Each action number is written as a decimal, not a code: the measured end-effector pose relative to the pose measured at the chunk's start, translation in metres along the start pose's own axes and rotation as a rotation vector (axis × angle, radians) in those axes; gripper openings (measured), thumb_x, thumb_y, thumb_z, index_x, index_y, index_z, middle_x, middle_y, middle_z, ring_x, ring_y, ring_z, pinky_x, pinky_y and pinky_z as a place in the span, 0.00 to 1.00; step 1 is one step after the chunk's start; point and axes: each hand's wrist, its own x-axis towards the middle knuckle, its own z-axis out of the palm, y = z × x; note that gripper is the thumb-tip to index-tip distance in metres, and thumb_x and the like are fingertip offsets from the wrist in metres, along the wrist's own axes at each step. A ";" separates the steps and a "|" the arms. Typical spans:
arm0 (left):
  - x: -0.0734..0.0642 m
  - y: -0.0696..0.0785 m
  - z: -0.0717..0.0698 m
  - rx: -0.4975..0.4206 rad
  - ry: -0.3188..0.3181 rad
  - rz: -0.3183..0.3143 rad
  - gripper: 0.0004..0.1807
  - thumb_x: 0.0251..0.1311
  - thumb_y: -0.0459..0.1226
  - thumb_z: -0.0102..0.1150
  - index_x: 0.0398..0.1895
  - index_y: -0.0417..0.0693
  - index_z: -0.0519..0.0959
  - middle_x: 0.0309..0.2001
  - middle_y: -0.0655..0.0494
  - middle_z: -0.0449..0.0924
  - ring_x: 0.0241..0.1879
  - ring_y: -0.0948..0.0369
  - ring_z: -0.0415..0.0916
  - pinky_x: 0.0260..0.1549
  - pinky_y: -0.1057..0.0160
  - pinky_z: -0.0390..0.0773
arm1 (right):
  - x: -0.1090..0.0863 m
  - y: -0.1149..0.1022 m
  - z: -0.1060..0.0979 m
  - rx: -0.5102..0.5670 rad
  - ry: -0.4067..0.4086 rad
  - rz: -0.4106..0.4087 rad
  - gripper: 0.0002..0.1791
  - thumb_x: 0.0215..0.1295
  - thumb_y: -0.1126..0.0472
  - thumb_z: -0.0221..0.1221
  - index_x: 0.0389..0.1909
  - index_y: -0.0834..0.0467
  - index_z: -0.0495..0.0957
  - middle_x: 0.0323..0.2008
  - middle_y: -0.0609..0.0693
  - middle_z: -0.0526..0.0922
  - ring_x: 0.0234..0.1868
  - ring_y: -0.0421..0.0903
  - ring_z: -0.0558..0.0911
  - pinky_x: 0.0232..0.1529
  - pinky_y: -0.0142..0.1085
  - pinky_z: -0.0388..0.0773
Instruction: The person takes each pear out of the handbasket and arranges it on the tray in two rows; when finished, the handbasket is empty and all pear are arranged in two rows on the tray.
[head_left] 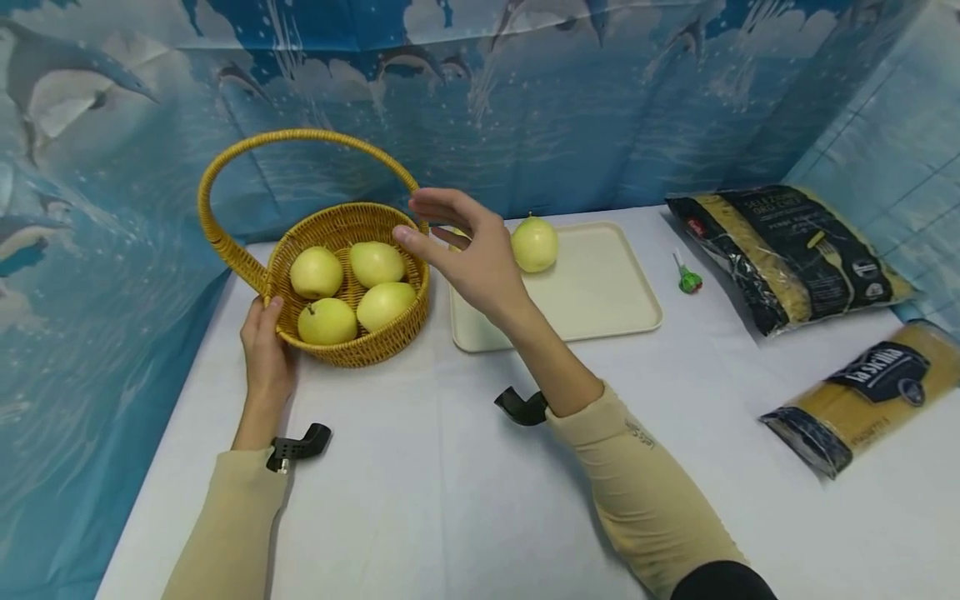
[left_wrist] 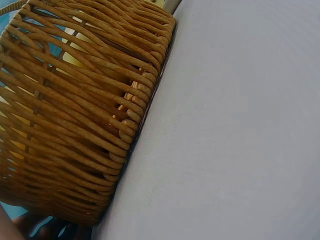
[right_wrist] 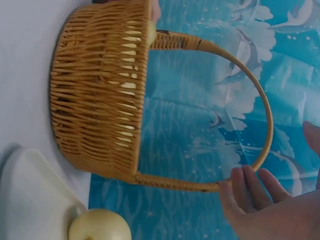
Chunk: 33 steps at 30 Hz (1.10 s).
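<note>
A round wicker basket [head_left: 360, 354] with a tall hooped handle [head_left: 300, 135] stands on the white table and contains several yellow-green fruits [head_left: 317, 272], pear- or apple-like. On its left side, my left hand [head_left: 267, 354] rests against the wall near the handle's base; the left wrist view catches only dark fingers low in the corner, beside the weave. My right hand [head_left: 480, 258] is raised at the handle's right side, thumb spread from the fingers. In the right wrist view, the fingertips [right_wrist: 237, 177] overlap the handle and the palm holds nothing.
Right of the basket lies a cream tray [head_left: 600, 292] bearing a yellow-green fruit [head_left: 535, 244], with another partly hidden behind my right hand. Farther right are a green-wrapped lollipop [head_left: 690, 282], a black pasta bag [head_left: 795, 250] and a spaghetti pack [head_left: 870, 396]. A dolphin-print curtain [head_left: 585, 108] backs the table.
</note>
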 end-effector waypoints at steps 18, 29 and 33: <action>0.000 -0.001 0.000 0.005 -0.006 -0.001 0.25 0.79 0.43 0.52 0.71 0.38 0.71 0.62 0.51 0.77 0.60 0.60 0.75 0.54 0.71 0.77 | -0.001 0.032 0.059 -0.151 -0.235 0.137 0.30 0.68 0.52 0.71 0.69 0.53 0.77 0.66 0.48 0.81 0.68 0.47 0.79 0.70 0.43 0.75; 0.000 0.000 -0.001 0.017 -0.008 -0.005 0.25 0.79 0.44 0.51 0.72 0.41 0.71 0.63 0.51 0.77 0.61 0.59 0.75 0.55 0.72 0.78 | 0.014 0.037 0.076 -0.220 -0.391 0.156 0.33 0.67 0.55 0.72 0.71 0.57 0.75 0.69 0.53 0.78 0.68 0.49 0.79 0.63 0.27 0.76; 0.000 -0.001 -0.002 0.027 -0.020 0.003 0.26 0.80 0.44 0.51 0.73 0.40 0.70 0.64 0.49 0.76 0.62 0.58 0.75 0.56 0.71 0.77 | 0.020 0.037 0.081 -0.246 -0.465 0.172 0.35 0.66 0.55 0.72 0.71 0.59 0.74 0.70 0.55 0.77 0.67 0.51 0.80 0.63 0.31 0.78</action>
